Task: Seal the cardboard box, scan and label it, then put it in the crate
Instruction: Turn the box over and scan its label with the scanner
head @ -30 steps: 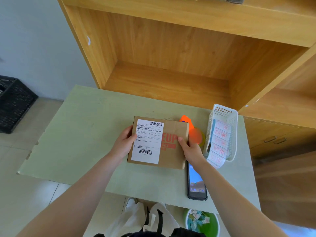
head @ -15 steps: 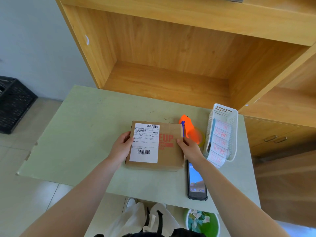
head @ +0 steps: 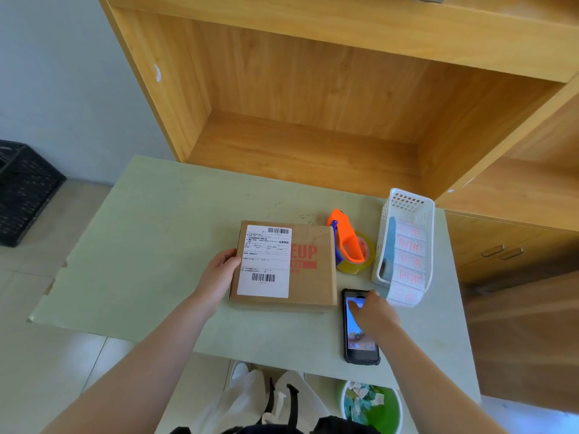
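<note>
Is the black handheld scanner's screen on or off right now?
On. The black handheld scanner lies flat on the pale green table, its screen lit with a colourful display under the right hand.

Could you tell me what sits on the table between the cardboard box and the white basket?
In the head view, the orange tape dispenser sits between the cardboard box and the white basket.

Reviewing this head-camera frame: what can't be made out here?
- Shipping label on the cardboard box: print too small to read.
- Handheld scanner: screen partly hidden by the right hand, which is motion-blurred.
- Black crate: cut off by the left edge.
- Box's left side: hidden behind the left hand.
</note>
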